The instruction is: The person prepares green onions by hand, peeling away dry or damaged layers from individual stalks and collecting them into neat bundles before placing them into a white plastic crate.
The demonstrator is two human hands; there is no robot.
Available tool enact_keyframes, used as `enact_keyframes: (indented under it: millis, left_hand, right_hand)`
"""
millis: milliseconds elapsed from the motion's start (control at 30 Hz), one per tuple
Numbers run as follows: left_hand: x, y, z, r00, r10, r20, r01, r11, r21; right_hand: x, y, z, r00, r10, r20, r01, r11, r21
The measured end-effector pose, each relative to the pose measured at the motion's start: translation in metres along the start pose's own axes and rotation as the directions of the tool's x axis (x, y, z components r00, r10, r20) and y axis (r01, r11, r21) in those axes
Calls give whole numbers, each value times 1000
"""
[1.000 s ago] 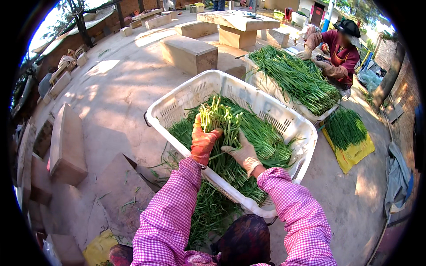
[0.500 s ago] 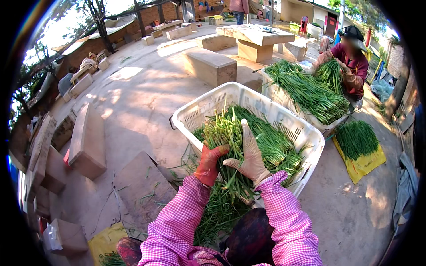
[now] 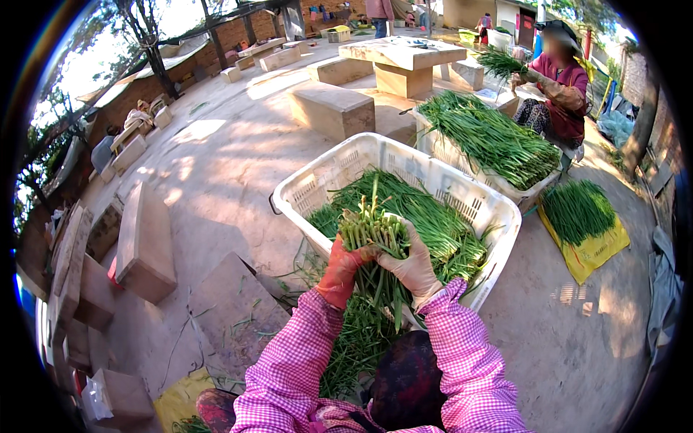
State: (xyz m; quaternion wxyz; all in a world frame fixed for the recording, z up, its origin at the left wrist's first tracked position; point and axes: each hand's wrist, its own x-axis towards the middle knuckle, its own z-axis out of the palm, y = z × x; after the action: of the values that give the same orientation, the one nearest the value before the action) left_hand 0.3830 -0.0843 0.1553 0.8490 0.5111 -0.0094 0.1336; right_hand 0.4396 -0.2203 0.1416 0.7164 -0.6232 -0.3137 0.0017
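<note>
A thick bunch of long green stalks (image 3: 373, 232), likely garlic chives, stands between my hands with its pale cut ends upward and the leaves hanging down. My left hand (image 3: 342, 270), in an orange-red glove, wraps its left side. On the other side my right hand (image 3: 411, 263), in a whitish glove, is closed round the bunch, the thumbs nearly meeting in front. Just behind is a white plastic crate (image 3: 325, 169) holding more of the greens (image 3: 426, 216), laid in bundles. Loose green leaves (image 3: 357, 346) lie below my hands, by my knees.
At the right, a second crate (image 3: 469, 169) is heaped with greens. Behind it a co-worker (image 3: 563, 90) holds up a bunch. Greens lie on a yellow sack (image 3: 595, 249) on the ground. Stone benches (image 3: 148, 245) stand left, and a stone table (image 3: 401, 54) stands beyond the crates.
My right hand, flat with fingers stretched up before, has closed round the bunch. The stalk ends now sit more evenly and lower. The co-worker has lifted a bunch up and away from the second crate.
</note>
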Motion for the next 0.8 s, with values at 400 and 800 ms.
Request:
enact_keyframes:
  millis: [400,800]
  left_hand:
    - [-1,-21,-9,995,101,-16,-101,993,-55]
    - [-9,-16,6,979,185,-85,-194,976,-103]
  right_hand:
    - [-7,4,-20,973,118,196,-109,992,-58]
    - [-21,-18,-10,995,-23,-101,5,985,-175]
